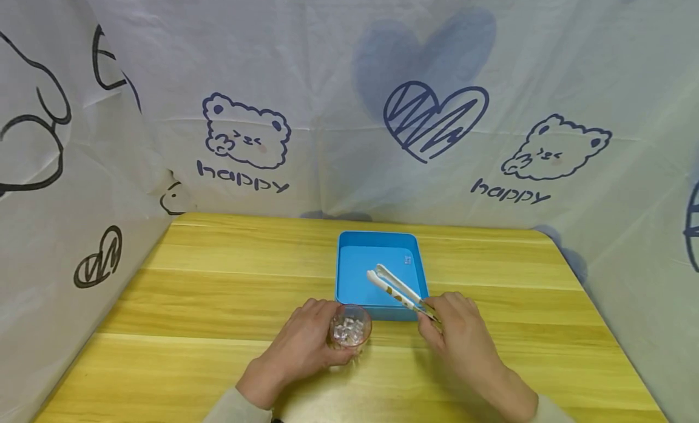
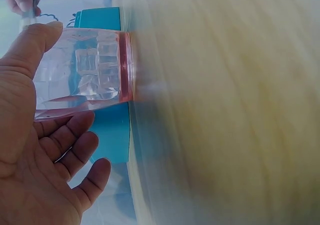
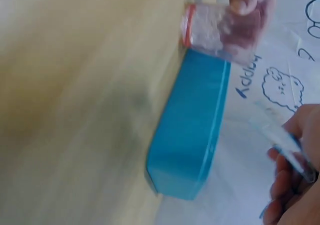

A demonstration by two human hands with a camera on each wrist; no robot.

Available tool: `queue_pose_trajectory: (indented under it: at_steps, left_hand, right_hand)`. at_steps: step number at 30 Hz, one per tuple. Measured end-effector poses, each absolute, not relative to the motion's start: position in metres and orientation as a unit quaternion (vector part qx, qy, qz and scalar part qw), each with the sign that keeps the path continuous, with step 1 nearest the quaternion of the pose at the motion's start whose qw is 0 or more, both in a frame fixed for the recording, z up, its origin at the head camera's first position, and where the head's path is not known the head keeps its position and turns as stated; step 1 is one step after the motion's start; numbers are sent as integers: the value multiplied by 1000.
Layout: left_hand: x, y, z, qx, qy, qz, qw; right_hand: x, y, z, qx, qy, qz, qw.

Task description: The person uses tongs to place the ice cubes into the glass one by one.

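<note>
My left hand (image 1: 306, 341) holds a clear, pink-tinted cup (image 2: 125, 67) upright on the table, thumb on one side and fingers on the other. Clear, ice-like cubes (image 2: 97, 70) fill its lower part. Just beyond the cup is a square blue tray (image 1: 377, 314), where one small clear cube (image 1: 407, 260) lies near the back right. In my right hand (image 1: 464, 335) is a pair of small white tongs (image 1: 397, 294) with brown markings, pinched between thumb and fingers. Their tips, slightly apart with nothing between them, hang over the tray; in the right wrist view they are blurred.
A yellow wood-grain table (image 1: 246, 277) extends around the tray on both sides. White cloth (image 1: 338, 107) printed with hearts and bears hangs behind it and along the left and right sides.
</note>
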State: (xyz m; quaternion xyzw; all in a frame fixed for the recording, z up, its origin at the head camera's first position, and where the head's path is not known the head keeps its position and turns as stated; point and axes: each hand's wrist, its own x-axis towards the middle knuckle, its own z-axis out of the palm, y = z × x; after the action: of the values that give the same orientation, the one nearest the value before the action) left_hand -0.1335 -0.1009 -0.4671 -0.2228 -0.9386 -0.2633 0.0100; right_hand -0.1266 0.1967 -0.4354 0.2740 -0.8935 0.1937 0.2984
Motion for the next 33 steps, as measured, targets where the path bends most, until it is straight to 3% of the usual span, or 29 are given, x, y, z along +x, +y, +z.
queue_pose_trajectory:
  at_steps: [11, 20, 33]
  left_hand:
    - [-131, -102, -467, -221, -939, -264, 9]
    - [-130, -102, -467, -221, -940, -261, 12]
    - [-132, -104, -469, -228, -939, -258, 16]
  right_hand:
    - [-143, 189, -414, 185, -955, 50, 226]
    - [-155, 187, -414, 186, -951, -19, 246]
    - [-179, 181, -415, 154, -966, -51, 201]
